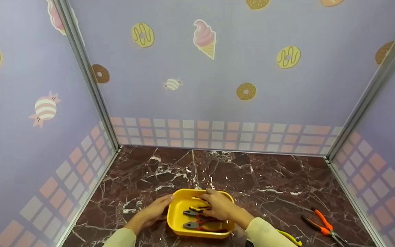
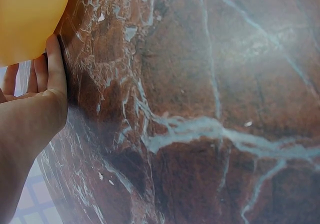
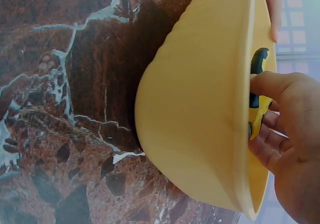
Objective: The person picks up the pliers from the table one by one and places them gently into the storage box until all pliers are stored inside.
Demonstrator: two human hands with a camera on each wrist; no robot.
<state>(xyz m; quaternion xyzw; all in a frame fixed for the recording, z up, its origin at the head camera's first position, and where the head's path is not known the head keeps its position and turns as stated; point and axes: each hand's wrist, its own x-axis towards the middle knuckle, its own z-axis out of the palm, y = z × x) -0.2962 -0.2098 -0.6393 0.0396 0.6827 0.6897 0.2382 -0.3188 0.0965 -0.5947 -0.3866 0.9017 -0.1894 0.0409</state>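
A yellow plastic basin point(image 1: 180, 202) stands on the marbled table. Inside lie two pairs of dark-jawed pliers point(image 1: 191, 225) with red and black handles, side by side. My right hand point(image 1: 219, 206) reaches over the right side of the basin and pinches the handle of yellow-and-black pliers point(image 3: 257, 98) between thumb and fingers. Part of those pliers is hidden by the hand and the wall. At the basin's left side, my left hand point(image 1: 154, 209) touches the outer wall near the rim; in the left wrist view its fingers point(image 2: 56, 66) lie fairly straight against it.
On the table to the right lie pliers with orange and black handles point(image 1: 324, 228). Closer to my right sleeve, a yellow handle point(image 1: 290, 236) shows partly. Patterned panels point(image 1: 225, 75) wall in the table at the back and both sides.
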